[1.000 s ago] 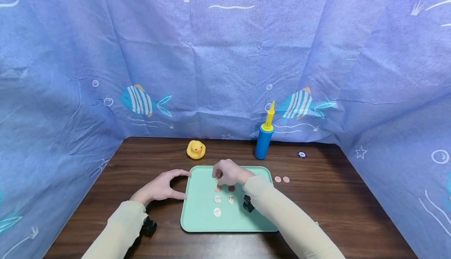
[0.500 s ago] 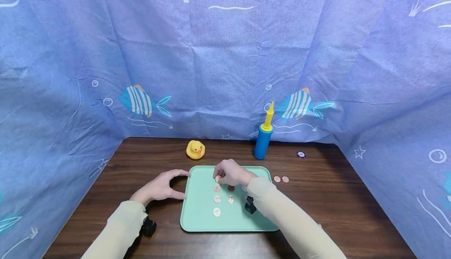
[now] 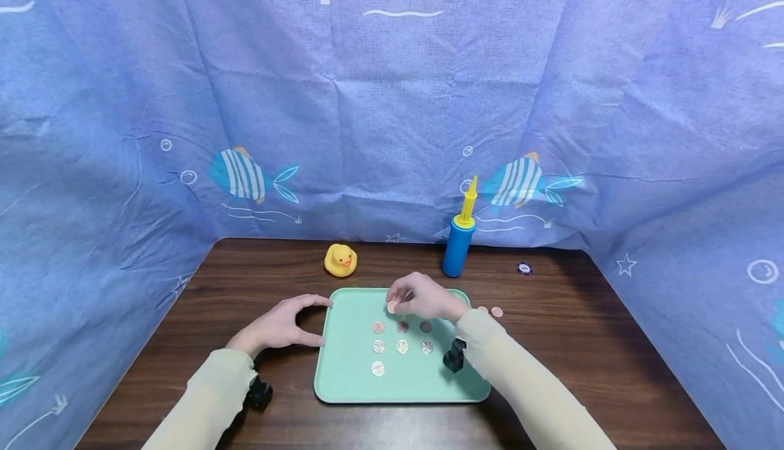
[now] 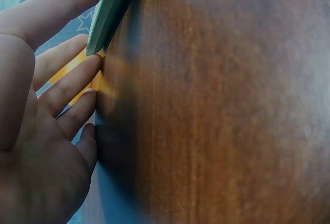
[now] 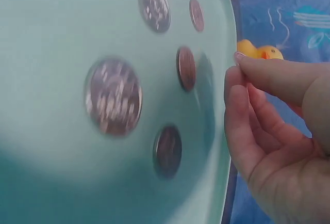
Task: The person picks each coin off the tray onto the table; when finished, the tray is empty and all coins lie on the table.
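From the head view, my right hand (image 3: pixel 422 298) has drifted right along the tray (image 3: pixel 349 382), pinching a copper coin (image 3: pixel 392 306) above the laid rows; my left hand (image 3: pixel 278 326) still braces the tray's edge, fingers spread. At my right wrist, fingertips (image 5: pixel 242 64) press together; the coin is hidden.

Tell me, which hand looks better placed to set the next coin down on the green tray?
Probably the right hand: it hovers over the tray's far side, already pinching a coin just above the rows of coins. The left hand only rests against the tray's left edge and holds no coin.
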`<action>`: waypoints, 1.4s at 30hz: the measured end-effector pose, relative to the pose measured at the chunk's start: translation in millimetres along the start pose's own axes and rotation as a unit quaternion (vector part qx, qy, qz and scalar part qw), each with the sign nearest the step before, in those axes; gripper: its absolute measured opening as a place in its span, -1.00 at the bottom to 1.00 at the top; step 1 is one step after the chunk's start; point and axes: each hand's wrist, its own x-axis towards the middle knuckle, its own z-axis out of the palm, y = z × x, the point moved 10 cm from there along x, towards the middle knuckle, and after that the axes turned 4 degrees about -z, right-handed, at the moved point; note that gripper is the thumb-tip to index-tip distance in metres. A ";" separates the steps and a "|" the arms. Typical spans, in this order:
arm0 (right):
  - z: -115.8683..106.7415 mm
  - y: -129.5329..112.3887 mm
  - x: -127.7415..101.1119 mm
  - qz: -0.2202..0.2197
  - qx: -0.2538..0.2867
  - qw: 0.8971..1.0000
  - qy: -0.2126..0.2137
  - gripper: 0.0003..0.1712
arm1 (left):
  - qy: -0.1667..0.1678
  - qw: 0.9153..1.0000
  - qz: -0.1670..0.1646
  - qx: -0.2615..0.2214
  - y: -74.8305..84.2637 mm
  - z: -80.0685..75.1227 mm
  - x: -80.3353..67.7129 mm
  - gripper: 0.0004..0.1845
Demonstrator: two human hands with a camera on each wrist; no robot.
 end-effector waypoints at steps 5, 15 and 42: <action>-13.1 9.1 -15.1 -0.004 -0.001 1.000 0.011 -0.89 | 0.001 1.000 -0.002 0.000 0.1 -0.3 0.1 -0.19; -47.0 33.7 -56.9 0.037 0.003 0.999 0.036 -0.79 | -0.001 1.000 0.000 -0.001 -0.1 0.9 -0.9 -0.20; -113.6 99.8 -150.3 0.100 0.050 0.988 0.106 -0.78 | -0.002 1.000 -0.002 -0.004 2.2 0.5 -0.8 -0.21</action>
